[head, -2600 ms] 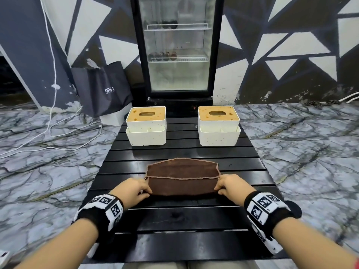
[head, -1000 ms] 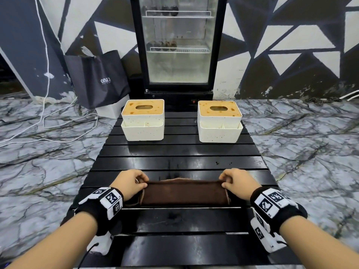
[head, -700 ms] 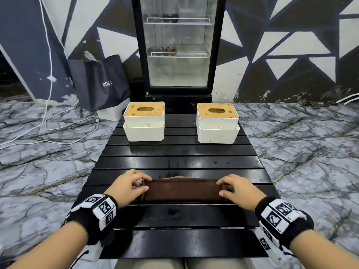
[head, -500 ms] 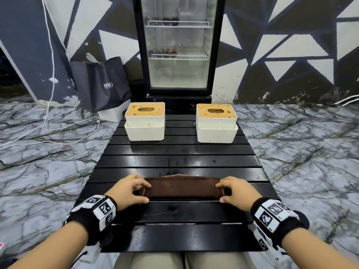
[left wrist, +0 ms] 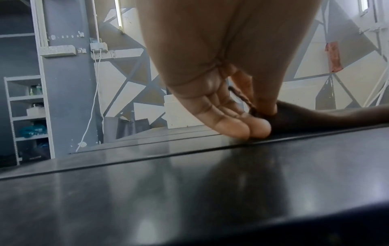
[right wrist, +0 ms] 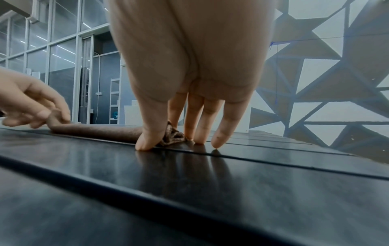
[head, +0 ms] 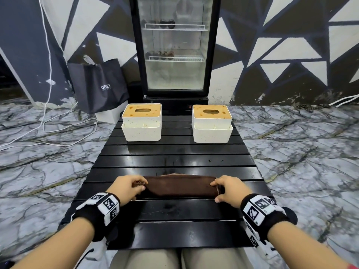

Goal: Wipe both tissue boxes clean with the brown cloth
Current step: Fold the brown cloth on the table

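Observation:
The brown cloth (head: pixel 179 186) lies folded into a narrow strip across the near part of the black slatted table (head: pixel 174 158). My left hand (head: pixel 129 186) pinches its left end, and my right hand (head: pixel 223 188) pinches its right end. In the left wrist view the left hand (left wrist: pixel 255 124) grips the cloth (left wrist: pixel 315 119) edge between thumb and fingers. In the right wrist view the right hand (right wrist: pixel 168 141) pinches the bunched cloth (right wrist: pixel 101 130) end against the table. Two white tissue boxes with stained orange tops stand at the far end, one left (head: pixel 141 123), one right (head: pixel 212 124).
A glass-door fridge (head: pixel 174 47) stands behind the table. A dark bag (head: pixel 99 84) leans on the wall at the left, with white cables (head: pixel 48 121) on the marble floor. My knees (head: pixel 178 259) sit under the near table edge.
The cloth has gone from a wide half-fold to a narrow strip. Both hands stay on its ends, close to the same slat; the head view has shifted slightly.

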`<state>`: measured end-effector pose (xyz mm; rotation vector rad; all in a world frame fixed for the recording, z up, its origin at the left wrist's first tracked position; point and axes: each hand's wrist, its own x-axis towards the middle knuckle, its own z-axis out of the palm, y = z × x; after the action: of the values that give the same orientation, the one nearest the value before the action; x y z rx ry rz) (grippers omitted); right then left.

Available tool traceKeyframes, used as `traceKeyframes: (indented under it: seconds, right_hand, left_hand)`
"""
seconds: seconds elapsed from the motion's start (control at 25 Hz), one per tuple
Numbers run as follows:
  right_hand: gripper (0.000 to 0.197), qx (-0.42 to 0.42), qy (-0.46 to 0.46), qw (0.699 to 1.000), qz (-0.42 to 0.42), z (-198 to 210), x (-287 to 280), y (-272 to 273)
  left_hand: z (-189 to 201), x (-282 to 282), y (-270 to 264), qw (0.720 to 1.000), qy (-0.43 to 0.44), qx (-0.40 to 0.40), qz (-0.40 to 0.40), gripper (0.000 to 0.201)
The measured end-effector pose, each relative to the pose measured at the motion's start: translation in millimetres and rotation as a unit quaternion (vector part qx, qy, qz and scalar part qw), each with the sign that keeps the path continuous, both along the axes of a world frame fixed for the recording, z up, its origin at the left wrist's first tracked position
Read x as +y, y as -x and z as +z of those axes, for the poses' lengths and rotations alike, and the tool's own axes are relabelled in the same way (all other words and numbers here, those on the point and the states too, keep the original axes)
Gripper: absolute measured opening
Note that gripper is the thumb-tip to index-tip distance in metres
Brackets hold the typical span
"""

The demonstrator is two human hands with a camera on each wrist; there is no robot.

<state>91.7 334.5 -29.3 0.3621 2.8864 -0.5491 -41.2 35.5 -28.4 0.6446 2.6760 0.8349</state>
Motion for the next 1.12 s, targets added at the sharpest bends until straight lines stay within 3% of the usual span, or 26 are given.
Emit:
traceKeyframes:
  seconds: [0.12,0.28,0.52,0.68,0.88,1.12]
  right_hand:
    - [0.055,0.0,0.001,1.0,-0.002,-0.5,-0.2,0.8]
    - [0.055,-0.002,0.003,1.0,-0.003,-1.5,0.9,0.0]
    - [0.054,-0.001,0.013,1.0,-0.001,-1.1,1.6,-0.6]
    - [0.055,0.006,0.014,1.0,-0.001,-2.5,2.7,-0.9]
    - [0.055,0.003,0.018,1.0,0.0,-1.1,2.3,0.1]
    - [0.054,0.003,0.032,0.999,0.003,-6.7,4.4,0.3]
  left_hand:
    - [3.8,17.1,-4.2,0.995,-0.101,-0.006,0.005,0.028]
    - [10.5,53.2,-13.9,0.992,-0.105,0.008,-0.068,0.033]
    - [-1.0,94.2,-28.6,0.984,-0.044,0.03,-0.167,0.023]
    - [-2.8,99.8,-29.0,0.991,-0.015,0.029,-0.131,0.049]
    - [-5.0,100.4,-28.0,0.979,0.064,0.067,-0.182,0.035]
    - [-9.2,99.9,-27.3,0.976,0.072,0.073,-0.192,0.034]
